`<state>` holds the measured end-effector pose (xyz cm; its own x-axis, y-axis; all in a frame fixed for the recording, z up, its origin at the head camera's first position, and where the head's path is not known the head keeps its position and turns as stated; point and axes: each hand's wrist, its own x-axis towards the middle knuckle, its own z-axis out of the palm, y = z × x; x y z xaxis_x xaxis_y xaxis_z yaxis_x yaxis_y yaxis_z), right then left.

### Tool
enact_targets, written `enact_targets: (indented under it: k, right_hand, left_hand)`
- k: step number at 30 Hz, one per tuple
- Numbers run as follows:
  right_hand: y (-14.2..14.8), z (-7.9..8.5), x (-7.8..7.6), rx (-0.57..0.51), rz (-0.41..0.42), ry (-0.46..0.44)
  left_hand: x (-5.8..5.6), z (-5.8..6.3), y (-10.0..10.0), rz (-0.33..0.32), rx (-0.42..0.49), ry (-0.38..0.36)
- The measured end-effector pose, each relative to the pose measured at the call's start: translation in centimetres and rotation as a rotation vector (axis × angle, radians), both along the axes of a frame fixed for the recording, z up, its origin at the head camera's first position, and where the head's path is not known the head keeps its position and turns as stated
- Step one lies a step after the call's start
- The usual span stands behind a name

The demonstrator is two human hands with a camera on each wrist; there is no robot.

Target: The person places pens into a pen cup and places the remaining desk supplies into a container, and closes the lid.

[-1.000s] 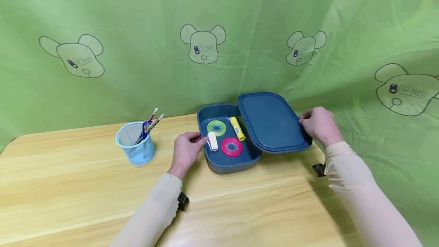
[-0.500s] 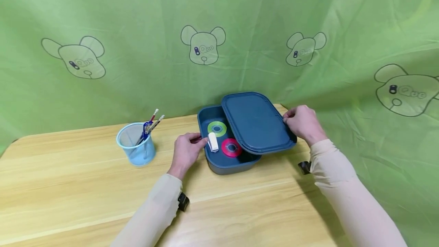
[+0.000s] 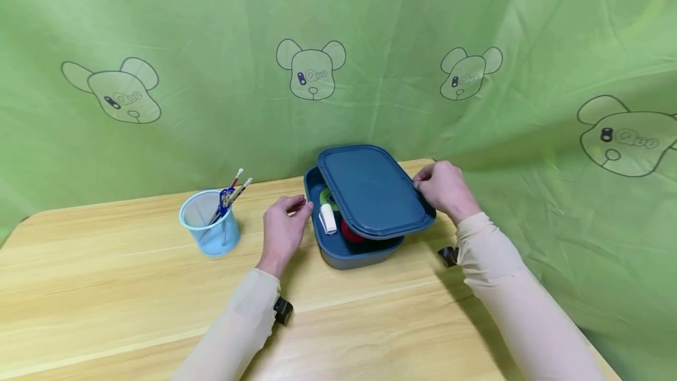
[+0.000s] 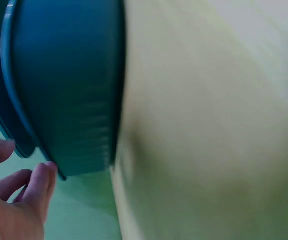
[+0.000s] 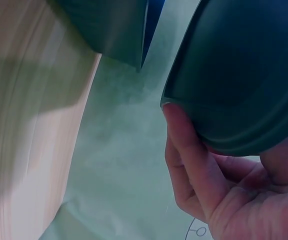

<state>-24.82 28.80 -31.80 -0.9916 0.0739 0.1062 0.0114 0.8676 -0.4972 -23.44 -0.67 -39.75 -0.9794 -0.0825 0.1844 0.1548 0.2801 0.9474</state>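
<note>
A dark blue lidded box (image 3: 357,261) stands on the table. My right hand (image 3: 446,190) pinches the right edge of its lid (image 3: 372,187), which slants over the box and covers much of its right side; the right wrist view shows thumb and fingers on the lid (image 5: 239,75). By the box's left rim is my left hand (image 3: 285,228); in the left wrist view its thumb and fingers stand apart at the box's corner (image 4: 69,100). Inside show a small white stapler-like item (image 3: 328,219), part of a green tape roll (image 3: 325,197) and part of a red one (image 3: 350,233).
A light blue mesh pen cup (image 3: 211,228) holding pencils (image 3: 240,188) and a blue-handled item stands left of the box on the wooden table (image 3: 132,287). A green curtain (image 3: 211,75) with bear-head prints hangs close behind and to the right.
My right hand has moved the lid leftward over the box, hiding the yellow glue stick and most of the tape rolls. The left hand has loosened from the rim.
</note>
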Motion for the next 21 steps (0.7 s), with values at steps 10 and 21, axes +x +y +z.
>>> enact_targets:
  k: [10,21]
  right_hand:
    - [-1.3,-1.0,-0.4,-0.008,0.018,0.052]
    - [-1.5,-1.7,-0.2,-0.280,0.046,-0.049]
  left_hand:
    - [0.1,1.3,1.3,-0.078,0.114,0.034]
    - [-0.4,1.4,1.0,-0.047,0.134,-0.077]
